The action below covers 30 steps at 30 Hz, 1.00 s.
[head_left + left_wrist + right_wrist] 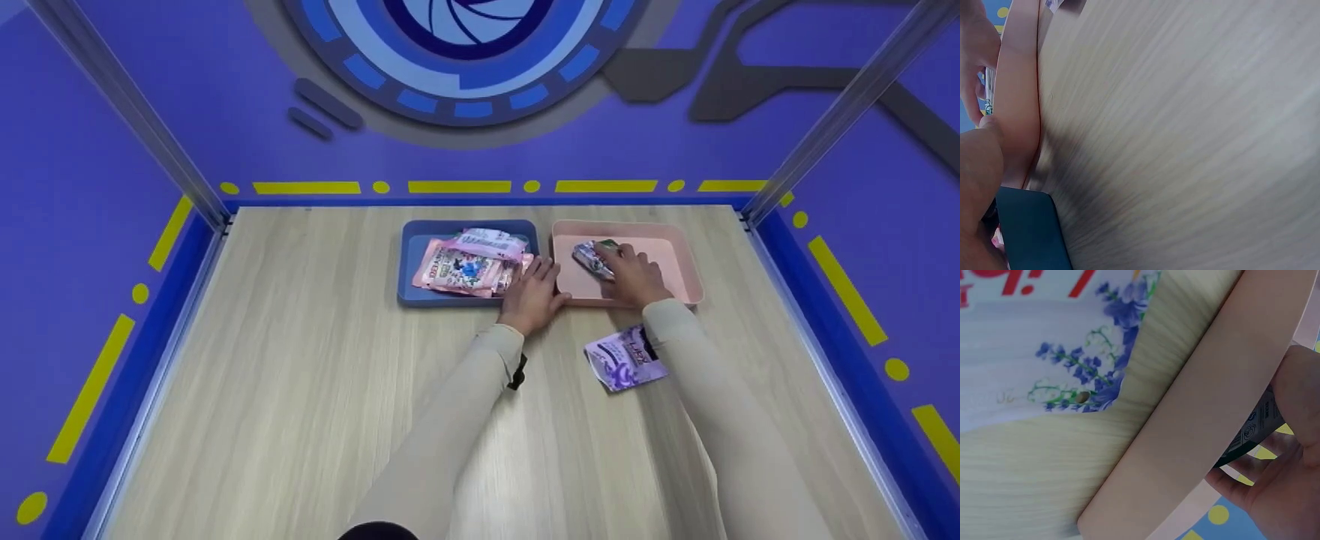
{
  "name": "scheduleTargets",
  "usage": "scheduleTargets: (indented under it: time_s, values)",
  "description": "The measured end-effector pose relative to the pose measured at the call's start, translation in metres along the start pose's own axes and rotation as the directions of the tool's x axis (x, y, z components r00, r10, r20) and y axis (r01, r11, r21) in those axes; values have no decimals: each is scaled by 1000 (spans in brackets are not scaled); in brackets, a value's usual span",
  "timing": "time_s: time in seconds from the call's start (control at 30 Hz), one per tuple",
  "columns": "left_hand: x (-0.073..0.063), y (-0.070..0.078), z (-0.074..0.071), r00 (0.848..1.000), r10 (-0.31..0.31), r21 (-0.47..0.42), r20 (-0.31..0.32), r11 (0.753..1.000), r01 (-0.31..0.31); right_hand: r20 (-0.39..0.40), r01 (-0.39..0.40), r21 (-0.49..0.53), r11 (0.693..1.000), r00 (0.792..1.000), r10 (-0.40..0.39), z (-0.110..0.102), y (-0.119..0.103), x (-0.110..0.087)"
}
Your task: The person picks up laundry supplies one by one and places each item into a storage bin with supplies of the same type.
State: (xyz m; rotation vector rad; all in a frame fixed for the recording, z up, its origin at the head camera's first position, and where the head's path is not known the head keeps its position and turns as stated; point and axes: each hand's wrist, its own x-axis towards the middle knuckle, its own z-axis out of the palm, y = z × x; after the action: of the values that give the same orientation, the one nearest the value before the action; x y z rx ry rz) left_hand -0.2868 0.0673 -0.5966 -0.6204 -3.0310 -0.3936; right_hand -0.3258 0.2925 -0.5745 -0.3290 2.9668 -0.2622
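My right hand (636,279) reaches over the near wall of the pink tray (682,259) and holds a small grey and dark green packet (590,259) inside it. In the right wrist view, fingers lie around this packet (1261,422), partly hidden by the tray wall. My left hand (531,296) rests across the adjoining rims of both trays, fingers extended over the right side of the blue tray (406,262). Its thumb is at the pink tray's near left corner. Pink printed packets (469,266) lie stacked in the blue tray, right beside the left fingers.
A purple and white pouch (622,360) lies on the wooden table (315,390) just in front of the pink tray, close to the right sleeve. The trays stand side by side near the blue back wall (450,161). Side walls and metal posts border the table.
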Motion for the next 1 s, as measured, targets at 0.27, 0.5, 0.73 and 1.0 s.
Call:
scheduleTargets:
  time_s: [0.27, 0.5, 0.73, 1.0]
  values:
    - [0, 0, -1, 1000, -5, 2, 26, 1000, 5, 6, 0, 14, 1000, 1000, 0, -3, 1, -6]
    - [0, 0, -2, 1000, -5, 8, 14, 1000, 4, 41, -51, 34, 998, 998, 50, -4, 4, -9]
    - [0, 0, -1, 1000, -8, 20, 20, 1000, 8, 66, -108, 48, 993, 992, 104, -5, 8, -13]
    - [1, 0, -1, 999, -12, 22, 31, 1000, 11, 68, -117, 73, 991, 991, 112, -2, 15, -16]
